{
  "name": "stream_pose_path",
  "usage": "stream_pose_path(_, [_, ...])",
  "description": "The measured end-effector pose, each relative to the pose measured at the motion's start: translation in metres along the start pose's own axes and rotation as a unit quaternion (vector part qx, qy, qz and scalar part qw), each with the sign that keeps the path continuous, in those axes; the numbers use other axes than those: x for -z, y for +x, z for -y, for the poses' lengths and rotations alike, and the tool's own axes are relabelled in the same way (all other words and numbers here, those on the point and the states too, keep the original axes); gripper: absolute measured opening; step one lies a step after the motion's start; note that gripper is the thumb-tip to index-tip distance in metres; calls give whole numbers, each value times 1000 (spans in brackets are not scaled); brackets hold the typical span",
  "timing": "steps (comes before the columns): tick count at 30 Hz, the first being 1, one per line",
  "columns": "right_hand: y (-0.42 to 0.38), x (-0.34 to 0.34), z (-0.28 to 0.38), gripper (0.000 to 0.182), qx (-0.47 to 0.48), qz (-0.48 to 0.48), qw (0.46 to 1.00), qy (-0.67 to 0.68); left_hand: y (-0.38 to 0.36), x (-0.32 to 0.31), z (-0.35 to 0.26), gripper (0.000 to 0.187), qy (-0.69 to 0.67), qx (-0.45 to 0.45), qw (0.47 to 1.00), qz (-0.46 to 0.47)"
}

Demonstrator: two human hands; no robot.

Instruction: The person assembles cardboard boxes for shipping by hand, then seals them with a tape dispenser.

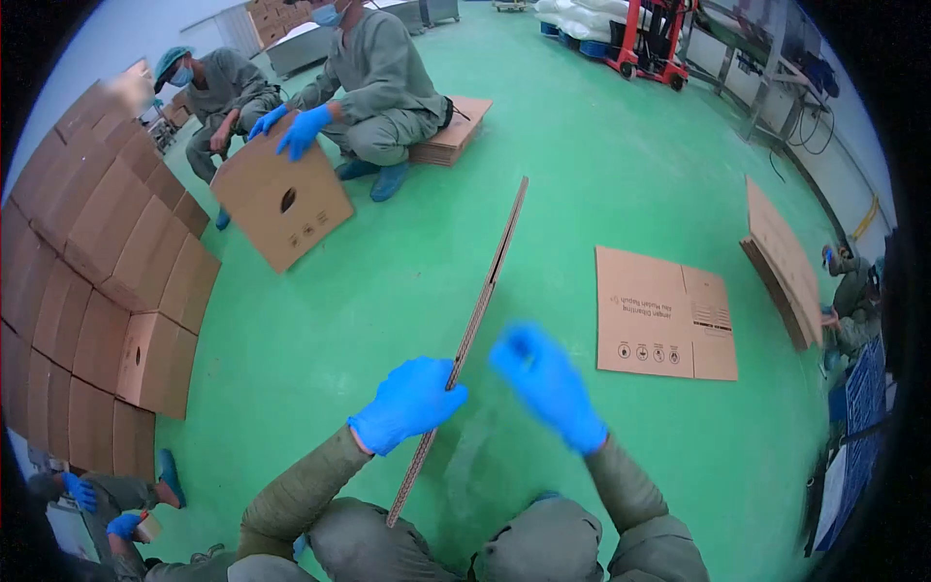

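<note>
My left hand (410,403), in a blue glove, is closed around a flattened cardboard box (473,330). The box stands edge-on to me, a thin brown strip slanting from my knees up toward the middle of the floor. To its right, apart from it, my blue-gloved right hand (548,383) is raised; motion blur smears its fingers. Farther right, another flattened carton (645,310) with printed text and symbols lies on the green floor.
Stacked brown boxes (107,233) form a wall at left. Two squatting people ahead are beside a cardboard sheet (281,194) and a flat stack (453,133). More cardboard sheets (784,257) and another person are at right. A red pallet jack (652,44) stands at the back.
</note>
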State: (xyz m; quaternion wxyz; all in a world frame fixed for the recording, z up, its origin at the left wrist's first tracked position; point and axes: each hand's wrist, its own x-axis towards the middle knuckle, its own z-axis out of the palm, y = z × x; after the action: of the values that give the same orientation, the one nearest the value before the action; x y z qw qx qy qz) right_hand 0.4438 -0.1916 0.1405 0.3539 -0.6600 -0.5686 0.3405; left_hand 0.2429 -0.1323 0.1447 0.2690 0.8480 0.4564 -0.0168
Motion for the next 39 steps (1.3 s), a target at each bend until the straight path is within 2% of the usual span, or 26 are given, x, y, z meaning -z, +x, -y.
stream_pose_path(1, [28,7,-15,79,12,-103,994,17,-10,-1,0,45,-21,5,1000,13])
stream_pose_path(3, [79,14,-34,104,-27,-136,990,40,-19,-4,-3,47,-52,-6,998,21])
stream_pose_path(5, [116,7,-49,99,-44,-106,991,63,-28,-12,-10,53,-76,-32,996,17])
stream_pose_path(8, [127,3,-55,98,-26,-33,983,180,-21,-23,18,55,-174,-66,983,-9])
stream_pose_path(11, [126,3,-71,102,-2,-42,976,215,-27,-8,27,52,-279,37,954,101])
stream_pose_path(14, [104,35,-44,92,-30,47,978,203,-23,-4,44,44,-294,37,946,135])
stream_pose_path(15, [105,44,-44,84,-45,71,982,171,-24,-4,45,38,-309,31,942,127])
stream_pose_path(18, [125,86,-72,64,-63,168,983,38,-28,-2,38,32,-304,29,952,27])
stream_pose_path(20, [120,111,-46,29,-95,179,972,-117,-40,11,36,29,-312,16,946,-84])
stream_pose_path(22, [106,140,-14,24,-54,188,929,-315,-45,20,51,26,-359,24,916,-178])
stream_pose_path(23, [101,148,-9,22,-37,196,890,-410,-51,23,72,24,-404,47,887,-217])
stream_pose_path(25, [88,145,-17,23,62,228,806,-543,-56,9,114,24,-452,86,845,-274])
stream_pose_path(26, [80,139,-18,23,114,242,754,-600,-59,3,121,24,-460,93,839,-275])
stream_pose_path(27, [63,118,-9,20,144,278,765,-563,-61,-1,124,25,-465,94,835,-279])
stream_pose_path(28, [45,75,-26,16,67,237,741,-624,-63,-4,124,25,-471,92,830,-285])
stream_pose_path(30, [18,7,-54,6,227,300,680,-629,-72,-14,109,26,-452,104,849,-253])
stream_pose_path(32, [24,-44,-105,10,224,305,657,-652,-79,-7,98,26,-406,118,877,-229])
stream_pose_path(33, [30,-46,-110,9,216,292,669,-649,-82,9,91,27,-255,2,921,-296])
stream_pose_path(34, [35,-47,-116,9,211,284,678,-644,-90,25,83,29,-96,-109,926,-349])
stream_pose_path(35, [36,-53,-122,9,206,283,686,-638,-95,30,82,30,65,-211,896,-384])
stream_pose_path(37, [26,-65,-127,8,157,290,667,-668,-88,-3,86,35,79,-342,925,-147])
stream_pose_path(38, [28,-64,-121,8,139,284,650,-691,-74,-20,84,38,83,-402,911,-38])
stream_pose_path(39, [26,-60,-101,7,138,286,633,-706,-49,-28,77,47,80,-392,915,-50])
